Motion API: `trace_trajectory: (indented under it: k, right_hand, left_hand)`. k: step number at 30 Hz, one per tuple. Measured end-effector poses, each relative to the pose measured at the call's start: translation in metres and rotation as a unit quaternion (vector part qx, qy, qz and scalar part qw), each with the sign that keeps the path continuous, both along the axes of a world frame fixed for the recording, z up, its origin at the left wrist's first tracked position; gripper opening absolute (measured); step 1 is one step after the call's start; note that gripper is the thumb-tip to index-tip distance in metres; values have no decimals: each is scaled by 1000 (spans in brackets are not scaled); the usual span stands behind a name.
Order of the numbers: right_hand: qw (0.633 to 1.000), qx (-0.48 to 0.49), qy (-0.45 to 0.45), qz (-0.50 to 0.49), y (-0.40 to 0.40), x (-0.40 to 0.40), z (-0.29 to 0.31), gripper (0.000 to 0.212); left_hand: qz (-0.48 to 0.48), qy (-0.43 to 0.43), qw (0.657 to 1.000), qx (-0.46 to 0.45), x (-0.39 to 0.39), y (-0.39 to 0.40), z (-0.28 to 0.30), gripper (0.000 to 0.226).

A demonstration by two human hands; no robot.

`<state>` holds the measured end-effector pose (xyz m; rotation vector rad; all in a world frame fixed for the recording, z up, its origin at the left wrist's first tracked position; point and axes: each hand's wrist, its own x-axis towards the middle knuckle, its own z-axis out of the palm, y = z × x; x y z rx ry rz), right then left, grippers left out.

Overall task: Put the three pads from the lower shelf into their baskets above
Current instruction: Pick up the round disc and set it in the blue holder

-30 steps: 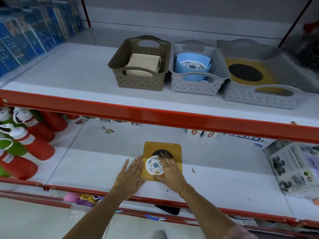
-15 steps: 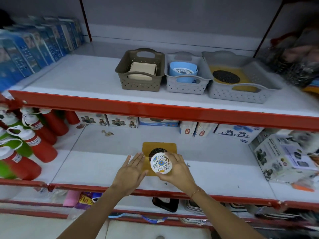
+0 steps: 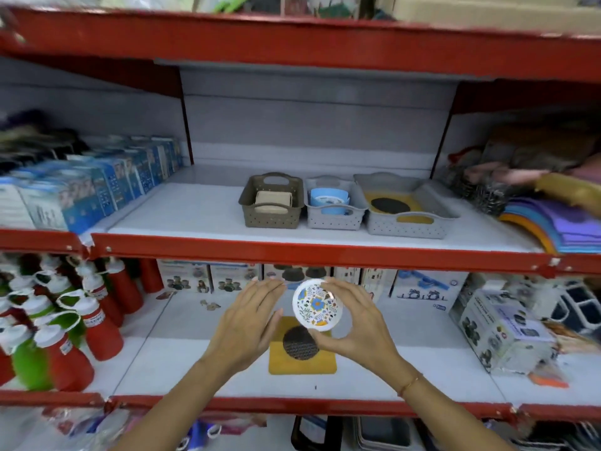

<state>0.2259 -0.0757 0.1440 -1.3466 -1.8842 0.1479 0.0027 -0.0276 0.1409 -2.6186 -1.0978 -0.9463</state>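
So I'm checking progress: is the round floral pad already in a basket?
No, the floral pad is held in the right hand in front of the lower shelf, below the baskets.

Nothing here reads clearly. The red bottles (image 3: 97,323) on the lower shelf carry white labels with dark print, too blurred to make out. The grey box (image 3: 500,333) at the right has lettering along its top edge, also unreadable. The boxes (image 3: 211,278) at the back show pictures and smeared print only.
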Motion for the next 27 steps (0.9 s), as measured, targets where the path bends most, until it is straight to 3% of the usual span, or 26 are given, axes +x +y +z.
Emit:
trace_trajectory:
  k: [6,14,22,27]
  right_hand:
    - [996,93,12,2,24,4,62,72]
    - [995,90,12,-34,86,26,114,70]
    - [995,18,4,-101,160,58,148,52]
    - [991,-49,-16,-124,188,70,148,58]
  left_hand:
    - [-13,-39,997,73,4,25,50,40]
    - [-7,-24,993,119,25,88,99,38]
    - [23,23,992,118,63,147,117,38]
    - [15,25,992,124,70,153,109,26]
